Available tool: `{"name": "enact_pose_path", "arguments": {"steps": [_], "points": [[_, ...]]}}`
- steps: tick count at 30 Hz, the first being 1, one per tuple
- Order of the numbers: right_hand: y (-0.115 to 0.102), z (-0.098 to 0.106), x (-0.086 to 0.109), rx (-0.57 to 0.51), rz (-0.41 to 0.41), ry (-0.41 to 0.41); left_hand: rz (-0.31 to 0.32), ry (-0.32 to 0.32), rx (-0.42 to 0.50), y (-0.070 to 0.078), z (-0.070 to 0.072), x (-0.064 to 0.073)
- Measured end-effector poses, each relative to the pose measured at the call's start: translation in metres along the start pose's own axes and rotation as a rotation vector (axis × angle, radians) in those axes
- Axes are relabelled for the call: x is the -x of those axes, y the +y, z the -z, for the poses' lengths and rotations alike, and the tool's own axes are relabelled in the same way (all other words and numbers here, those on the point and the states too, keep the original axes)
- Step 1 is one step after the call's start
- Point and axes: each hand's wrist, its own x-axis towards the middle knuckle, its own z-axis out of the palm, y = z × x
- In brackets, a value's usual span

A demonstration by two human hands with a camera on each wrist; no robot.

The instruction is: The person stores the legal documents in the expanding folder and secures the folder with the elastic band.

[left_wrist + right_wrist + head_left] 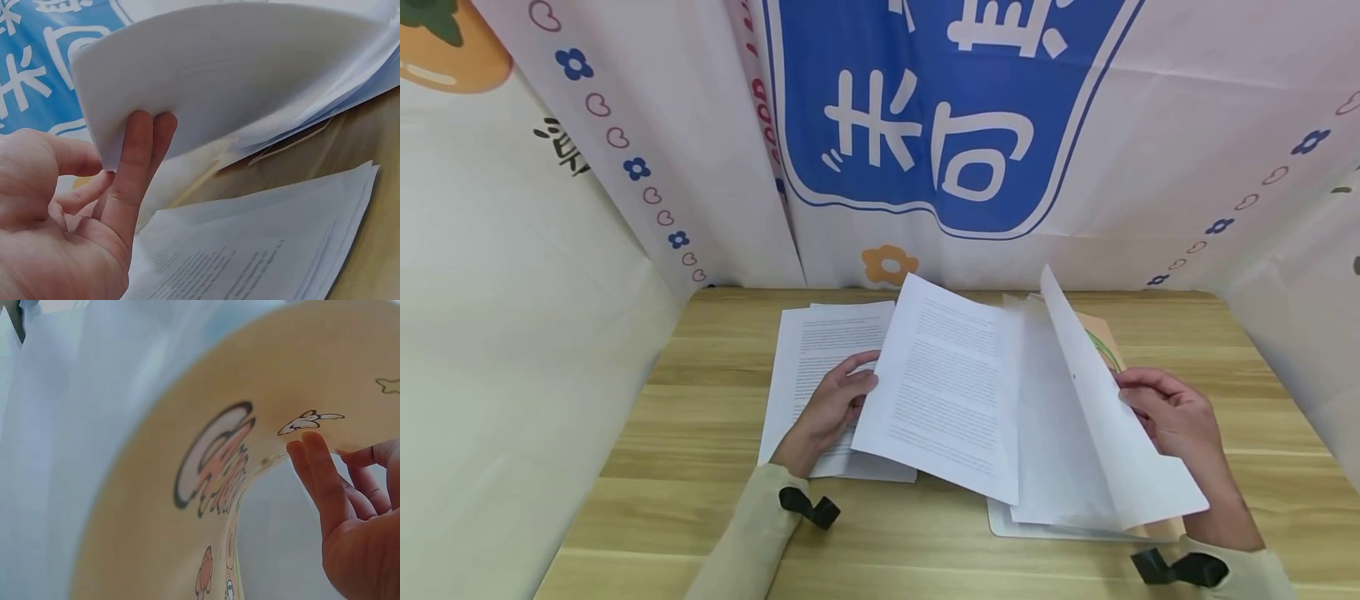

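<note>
My left hand [833, 407] pinches the left edge of a printed sheet [951, 375], thumb on the printed face. In the left wrist view its fingers press the back of this paper [212, 69]. The sheet's right side overlaps an open folder [1056, 417] with translucent pages. My right hand [1180, 421] pinches the outer edge of the folder's raised cover [1093, 400], white on the inside. The right wrist view shows the cover's orange outside [144, 487], curved and printed with cartoon figures. Under my left hand lies a stack of printed papers [835, 333].
The wood-grain table [677, 492] carries both the stack and the folder. Behind it hangs a white cloth with a blue panel [925, 125]; pale cloth walls [512, 333] stand at either side. Black straps [808, 507] sit on both wrists.
</note>
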Motion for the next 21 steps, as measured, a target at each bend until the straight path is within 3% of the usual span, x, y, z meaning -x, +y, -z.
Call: {"name": "enact_pose_path", "arguments": {"steps": [14,21], "points": [[0.001,-0.001,-0.001,-0.016,0.024,-0.033,0.013,-0.083,0.109,-0.004,-0.025,0.012],[0.001,-0.002,0.000,-0.012,0.013,-0.030,0.034,-0.121,0.083,-0.015,-0.036,0.012]]}}
